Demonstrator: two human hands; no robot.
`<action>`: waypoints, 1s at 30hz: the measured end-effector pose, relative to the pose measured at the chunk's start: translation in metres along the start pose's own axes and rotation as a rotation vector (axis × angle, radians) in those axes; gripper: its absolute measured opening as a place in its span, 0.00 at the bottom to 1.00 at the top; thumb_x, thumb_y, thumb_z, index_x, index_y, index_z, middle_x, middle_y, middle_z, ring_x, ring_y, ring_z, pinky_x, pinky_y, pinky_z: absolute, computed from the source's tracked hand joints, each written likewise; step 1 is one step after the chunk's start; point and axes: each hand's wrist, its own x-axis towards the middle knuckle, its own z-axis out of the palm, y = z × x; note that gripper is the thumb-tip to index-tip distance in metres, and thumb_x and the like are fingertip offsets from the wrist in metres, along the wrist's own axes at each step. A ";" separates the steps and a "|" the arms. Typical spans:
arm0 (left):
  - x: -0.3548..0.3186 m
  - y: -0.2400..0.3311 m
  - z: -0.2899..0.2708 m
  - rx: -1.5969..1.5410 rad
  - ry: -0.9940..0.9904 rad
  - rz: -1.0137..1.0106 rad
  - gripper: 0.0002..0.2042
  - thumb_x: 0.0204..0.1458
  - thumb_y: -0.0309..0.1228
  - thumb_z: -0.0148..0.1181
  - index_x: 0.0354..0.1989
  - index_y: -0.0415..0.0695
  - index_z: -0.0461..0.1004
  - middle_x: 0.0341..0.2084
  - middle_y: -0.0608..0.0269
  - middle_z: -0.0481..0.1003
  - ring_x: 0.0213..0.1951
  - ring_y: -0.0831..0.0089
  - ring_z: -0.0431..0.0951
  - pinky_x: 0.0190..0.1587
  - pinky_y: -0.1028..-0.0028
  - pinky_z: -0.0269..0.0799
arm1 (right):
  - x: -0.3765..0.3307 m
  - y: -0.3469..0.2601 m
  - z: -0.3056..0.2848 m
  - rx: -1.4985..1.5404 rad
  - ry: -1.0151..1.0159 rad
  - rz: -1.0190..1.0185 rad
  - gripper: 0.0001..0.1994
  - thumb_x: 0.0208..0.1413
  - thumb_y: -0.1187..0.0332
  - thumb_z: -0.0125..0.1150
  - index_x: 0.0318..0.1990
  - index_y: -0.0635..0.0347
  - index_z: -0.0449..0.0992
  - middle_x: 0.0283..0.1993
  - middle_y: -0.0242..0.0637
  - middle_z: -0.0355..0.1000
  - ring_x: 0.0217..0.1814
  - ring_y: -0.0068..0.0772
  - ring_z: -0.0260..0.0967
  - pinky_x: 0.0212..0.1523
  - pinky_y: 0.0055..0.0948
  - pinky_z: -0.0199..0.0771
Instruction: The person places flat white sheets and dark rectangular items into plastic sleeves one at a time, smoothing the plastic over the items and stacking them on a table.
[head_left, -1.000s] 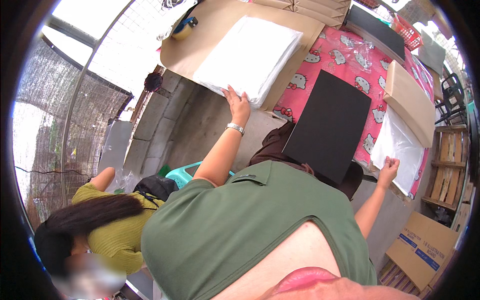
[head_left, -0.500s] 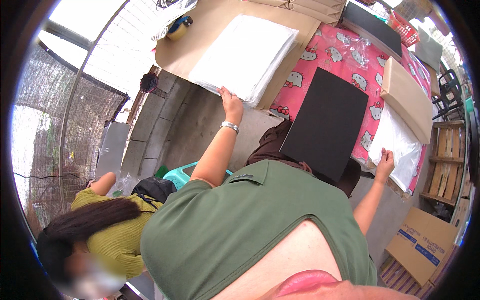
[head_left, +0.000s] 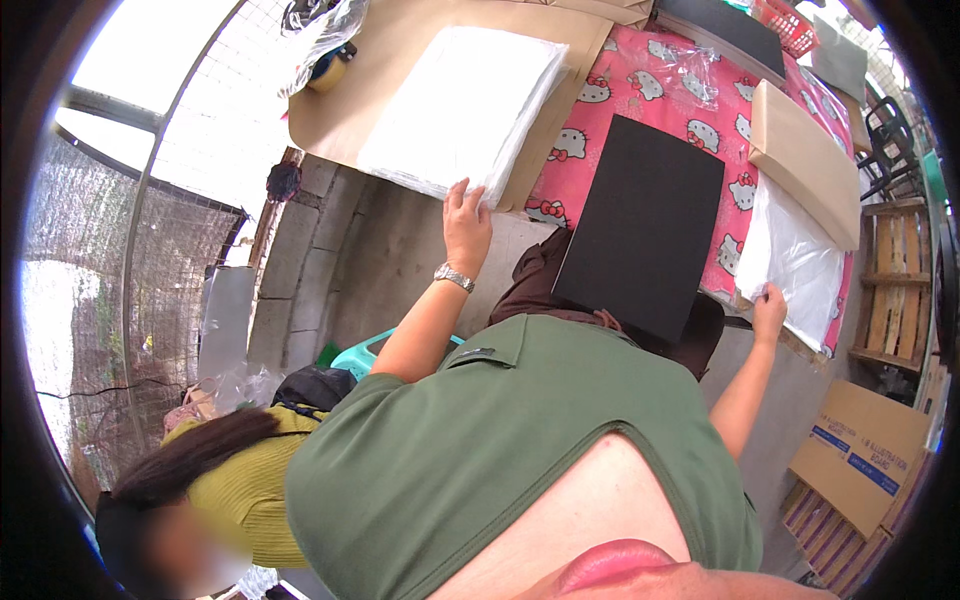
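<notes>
My left hand (head_left: 466, 228), a silver watch on its wrist, rests at the near edge of a stack of white sheets in clear plastic (head_left: 465, 110). Its fingers are stretched out and touch the plastic edge. On the right, my right hand (head_left: 769, 310) has thumb and fingers pinched on the near-left edge of a pile of clear plastic sleeves (head_left: 798, 258). Between the hands lies a flat black board (head_left: 645, 215), its near end over my lap and its far part on the table. A beige wrapped pack (head_left: 808, 165) covers the far part of the sleeves.
A pink patterned cloth (head_left: 640, 120) covers the table. Brown cardboard (head_left: 330, 125) lies under the white stack, with a tape roll (head_left: 330, 70) on it. Farther back are a black stack (head_left: 720, 35) and a red basket (head_left: 787, 25). Another person (head_left: 250, 490) sits at my left.
My left hand has slid a little to the right along the stack's near edge, its fingers straighter. My right hand stays at the sleeves' edge. The view has shifted slightly.
</notes>
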 end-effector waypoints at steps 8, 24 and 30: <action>-0.023 -0.013 -0.025 0.102 -0.044 0.173 0.09 0.42 0.25 0.56 0.34 0.43 0.74 0.37 0.60 0.72 0.46 0.61 0.69 0.50 0.63 0.62 | -0.015 0.007 -0.020 0.101 0.103 -0.043 0.09 0.46 0.78 0.50 0.37 0.66 0.68 0.34 0.48 0.67 0.38 0.50 0.66 0.39 0.38 0.65; 0.009 -0.029 0.003 -0.071 0.056 0.093 0.09 0.42 0.24 0.60 0.34 0.39 0.71 0.27 0.56 0.71 0.31 0.60 0.72 0.36 0.66 0.68 | 0.001 -0.016 -0.007 0.156 0.194 0.100 0.11 0.46 0.67 0.61 0.24 0.65 0.67 0.27 0.44 0.69 0.29 0.46 0.67 0.32 0.38 0.65; -0.008 -0.020 0.006 -0.014 0.001 0.154 0.13 0.44 0.26 0.58 0.38 0.36 0.66 0.34 0.52 0.67 0.36 0.60 0.68 0.39 0.66 0.65 | -0.011 -0.034 -0.035 0.121 0.170 -0.074 0.14 0.38 0.67 0.66 0.23 0.64 0.65 0.30 0.43 0.67 0.35 0.46 0.64 0.36 0.36 0.63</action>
